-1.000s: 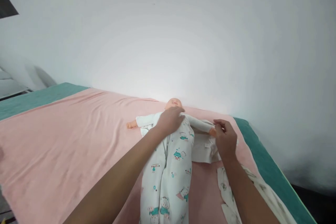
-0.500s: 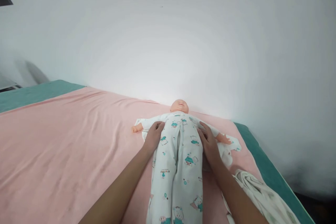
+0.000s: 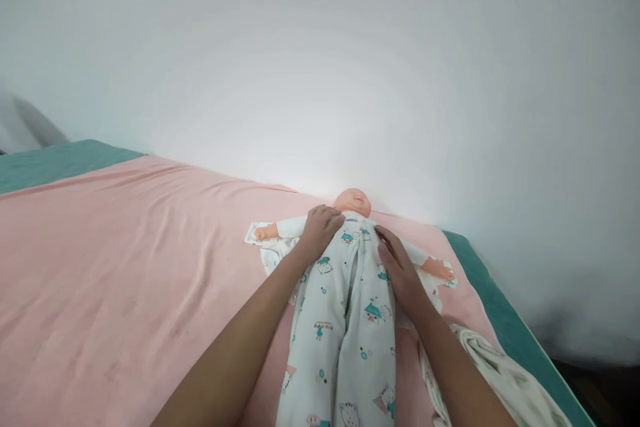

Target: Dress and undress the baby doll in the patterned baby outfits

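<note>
A baby doll (image 3: pixel 353 201) lies on its back, head toward the wall, its white-sleeved arms spread to the sides. White printed baby trousers (image 3: pixel 345 327) cover its front from near the neck down past the lower edge of view. My left hand (image 3: pixel 320 233) rests over the doll's shoulder and the trousers' upper left edge, fingers laid out and bent lightly. My right hand (image 3: pixel 401 270) lies along the opposite side, with extended fingers against the cloth near the chest. Beneath the doll's arms, parts of another white printed garment (image 3: pixel 273 257) show.
A pink sheet (image 3: pixel 150 267) covers most of the teal bed surface (image 3: pixel 65 163). Crumpled white cloth (image 3: pixel 510 373) lies at the lower right, beside my right forearm. A pale wall (image 3: pixel 320 80) rises directly behind the doll's head.
My left hand has moved up and right, from the trousers' side onto the doll's shoulder. My right hand has shifted slightly. The view has turned a little, and the doll appears further right.
</note>
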Tool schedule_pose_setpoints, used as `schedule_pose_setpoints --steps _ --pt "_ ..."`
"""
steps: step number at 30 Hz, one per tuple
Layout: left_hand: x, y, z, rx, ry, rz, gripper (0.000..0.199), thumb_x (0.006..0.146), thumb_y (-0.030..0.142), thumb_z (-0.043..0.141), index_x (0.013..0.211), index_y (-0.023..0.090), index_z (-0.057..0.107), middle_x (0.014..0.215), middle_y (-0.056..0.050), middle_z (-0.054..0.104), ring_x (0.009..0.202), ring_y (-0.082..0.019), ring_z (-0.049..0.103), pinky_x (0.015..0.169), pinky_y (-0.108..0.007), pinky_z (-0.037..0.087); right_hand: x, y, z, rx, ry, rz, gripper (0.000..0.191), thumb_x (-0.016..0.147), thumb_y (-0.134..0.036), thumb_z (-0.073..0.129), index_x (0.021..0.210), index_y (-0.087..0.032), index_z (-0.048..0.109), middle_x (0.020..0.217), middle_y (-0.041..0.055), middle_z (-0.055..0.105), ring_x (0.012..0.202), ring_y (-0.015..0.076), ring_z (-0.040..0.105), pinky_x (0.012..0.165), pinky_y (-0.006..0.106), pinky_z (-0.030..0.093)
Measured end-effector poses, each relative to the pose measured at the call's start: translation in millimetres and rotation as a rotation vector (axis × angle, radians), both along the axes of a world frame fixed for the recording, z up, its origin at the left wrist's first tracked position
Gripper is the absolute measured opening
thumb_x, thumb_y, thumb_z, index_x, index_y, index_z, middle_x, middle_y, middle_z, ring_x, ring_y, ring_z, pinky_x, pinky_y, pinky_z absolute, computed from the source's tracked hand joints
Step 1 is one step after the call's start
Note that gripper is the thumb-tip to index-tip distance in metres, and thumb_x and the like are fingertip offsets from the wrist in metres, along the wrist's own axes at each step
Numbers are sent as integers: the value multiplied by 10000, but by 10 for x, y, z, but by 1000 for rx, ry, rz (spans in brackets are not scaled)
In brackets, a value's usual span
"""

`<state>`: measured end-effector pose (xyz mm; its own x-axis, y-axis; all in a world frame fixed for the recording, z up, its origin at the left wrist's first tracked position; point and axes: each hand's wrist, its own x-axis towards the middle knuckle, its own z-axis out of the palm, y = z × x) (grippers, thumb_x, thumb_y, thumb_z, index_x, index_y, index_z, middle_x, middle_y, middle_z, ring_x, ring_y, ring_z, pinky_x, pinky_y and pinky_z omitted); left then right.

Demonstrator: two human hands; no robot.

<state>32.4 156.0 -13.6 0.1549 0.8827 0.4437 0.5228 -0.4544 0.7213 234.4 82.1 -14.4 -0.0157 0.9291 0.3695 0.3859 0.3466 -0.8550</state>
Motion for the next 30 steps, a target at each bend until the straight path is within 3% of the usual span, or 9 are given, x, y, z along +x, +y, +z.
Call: schedule_pose_setpoints --steps 4,12,15,18,20,23,26,30 --pt "23 41 2 -116 -55 -42 353 874 443 557 1126 211 642 1233 -68 612 1253 -229 448 1093 -381 330 -53 -17 -4 -120 -60 93 730 847 -535 585 1475 -281 311 1560 57 300 1439 245 258 1188 478 213" --pt "30 -46 60 -76 -57 -21 89 847 289 616 882 207 620 1167 -53 633 1232 -218 466 1082 -371 363 -49 -37 8 -86 -119 125 804 809 -486 653 1495 -307 275 1570 66 272 1444 268 244 1179 521 203" --pt "24 -227 126 8 -8 -5 50 865 220 588 820 202 580 1156 -65 631 1257 -231 441 1099 -406 352 -32 -29 -37 -41 -145 164 794 816 -454 651 1498 -312 270 1578 57 249 1455 254 215 1190 498 179" --pt "-25 -571 152 122 16 -115 65 902 201 533 841 207 553 1235 -62 597 1326 -233 373 1114 -437 345 -13 -31 -68 -1 -155 168 770 820 -415 641 1493 -305 283 1578 57 240 1456 248 212 1188 474 193" --pt "-56 -805 112 197 15 -191 60 919 198 511 867 213 536 1259 -61 582 1346 -229 351 1113 -449 350 -12 -47 -60 37 -193 173 711 821 -363 629 1467 -312 337 1582 47 223 1459 244 201 1185 467 206" --pt "-67 -1004 -2 257 -56 -173 62 950 199 460 914 217 507 1229 -81 585 1294 -212 413 1089 -456 381 -44 -96 -2 128 -320 183 509 822 -297 605 1323 -310 516 1573 22 249 1455 251 202 1182 473 210" --pt "-49 -1013 -86 302 -100 -155 70 962 196 430 948 220 494 1219 -96 583 1265 -210 448 1064 -459 403 -125 -161 84 243 -413 164 271 821 -265 601 1092 -261 621 1537 30 327 1437 271 229 1165 487 231" --pt "-36 -965 -124 369 -160 -135 99 966 173 411 946 220 497 1141 -86 607 1181 -193 508 1003 -415 441 -290 -254 169 373 -468 212 42 824 -234 619 862 -231 602 1308 61 559 1253 256 455 1052 435 372"
